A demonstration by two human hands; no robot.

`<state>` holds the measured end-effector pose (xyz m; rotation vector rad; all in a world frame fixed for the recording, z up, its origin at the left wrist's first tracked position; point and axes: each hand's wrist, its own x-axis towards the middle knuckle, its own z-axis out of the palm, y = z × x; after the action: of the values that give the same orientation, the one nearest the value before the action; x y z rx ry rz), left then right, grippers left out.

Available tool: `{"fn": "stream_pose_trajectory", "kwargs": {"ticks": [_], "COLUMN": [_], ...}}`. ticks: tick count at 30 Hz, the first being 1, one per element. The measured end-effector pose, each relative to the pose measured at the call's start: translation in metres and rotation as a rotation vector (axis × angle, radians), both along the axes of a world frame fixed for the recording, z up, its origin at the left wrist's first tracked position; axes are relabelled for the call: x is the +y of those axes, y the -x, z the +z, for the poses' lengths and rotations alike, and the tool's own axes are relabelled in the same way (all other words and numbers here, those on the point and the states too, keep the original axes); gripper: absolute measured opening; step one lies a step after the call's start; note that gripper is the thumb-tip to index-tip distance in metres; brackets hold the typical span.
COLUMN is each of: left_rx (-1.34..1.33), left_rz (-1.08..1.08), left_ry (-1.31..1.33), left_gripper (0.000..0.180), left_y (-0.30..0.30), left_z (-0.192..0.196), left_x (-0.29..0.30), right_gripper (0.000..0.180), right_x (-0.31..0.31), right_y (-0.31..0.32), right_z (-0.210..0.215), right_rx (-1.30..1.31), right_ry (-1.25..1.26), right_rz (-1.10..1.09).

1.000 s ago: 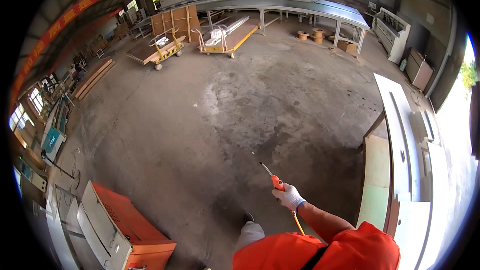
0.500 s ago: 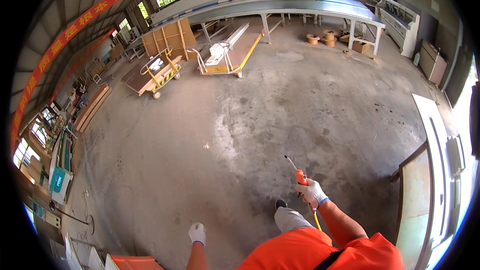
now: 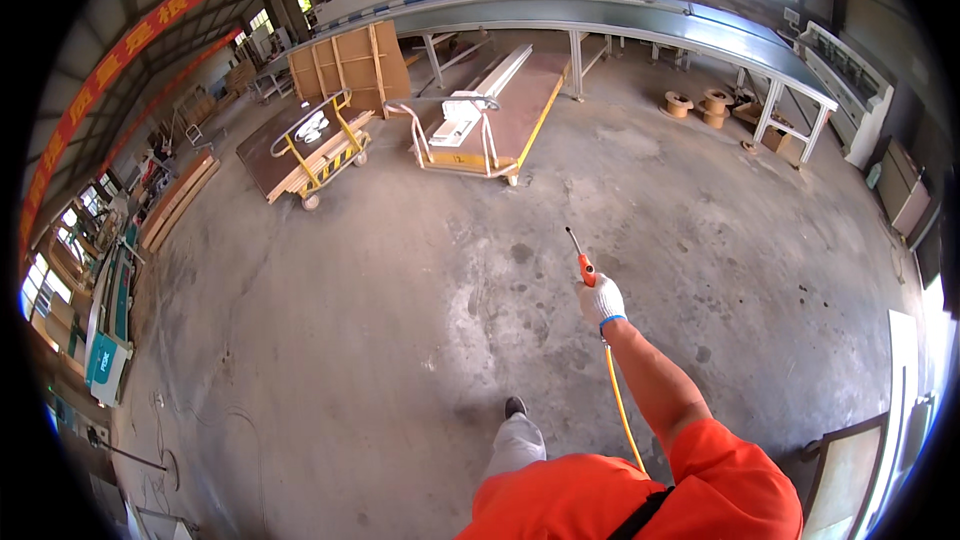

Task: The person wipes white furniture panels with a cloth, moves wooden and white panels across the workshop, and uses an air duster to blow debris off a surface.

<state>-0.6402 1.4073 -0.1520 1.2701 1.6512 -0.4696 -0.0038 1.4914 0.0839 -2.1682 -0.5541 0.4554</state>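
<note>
An orange air blow gun (image 3: 586,268) with a thin dark nozzle is gripped in my right hand (image 3: 602,301), which wears a white knitted glove with a blue cuff. Its nozzle points ahead, away from me, over the concrete floor. From the gun's handle a yellow air hose (image 3: 622,405) runs back along my forearm toward my orange shirt. My right arm is stretched forward. Of my left hand nothing shows in the current picture.
Ahead stand two flat carts, a yellow-edged one (image 3: 535,105) bearing white strips and a smaller one (image 3: 262,155) bearing boards. Behind them runs a long machine table (image 3: 600,15). Wooden spools (image 3: 715,108) sit beneath it. White panels (image 3: 900,370) lean at the right.
My right arm has reached farther forward with the blow gun. My left hand has dropped out of the picture. The carts and table appear nearer, and my foot has moved.
</note>
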Motion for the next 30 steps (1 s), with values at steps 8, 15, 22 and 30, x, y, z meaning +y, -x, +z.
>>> {"fn": "stream_pose_trajectory", "kwargs": {"ticks": [8,15,22,30], "left_rx": [0.226,-0.677,-0.415,-0.435], "left_rz": [-0.578,0.106,-0.147,-0.874], "left_ry": [-0.507,-0.851,-0.176,-0.614], "left_gripper": [0.041,0.033,0.041,0.052], "left_y": [-0.036,-0.356,-0.541,-0.746], "left_z": [0.004,0.118,0.066,0.045], "left_x": [0.420,0.731,0.773,0.974], "right_gripper": [0.035,0.038,0.037,0.029], "right_x": [0.274,0.407,0.445,0.453], "right_y": [-0.131,-0.242,-0.323,-0.347], "right_z": [0.000,-0.107,-0.145,-0.160], "right_rx": [-0.043,-0.003,-0.003,-0.137], "right_ry": [0.202,0.315,0.372,0.488], "right_rz": [0.050,-0.002,-0.140,-0.325]}}
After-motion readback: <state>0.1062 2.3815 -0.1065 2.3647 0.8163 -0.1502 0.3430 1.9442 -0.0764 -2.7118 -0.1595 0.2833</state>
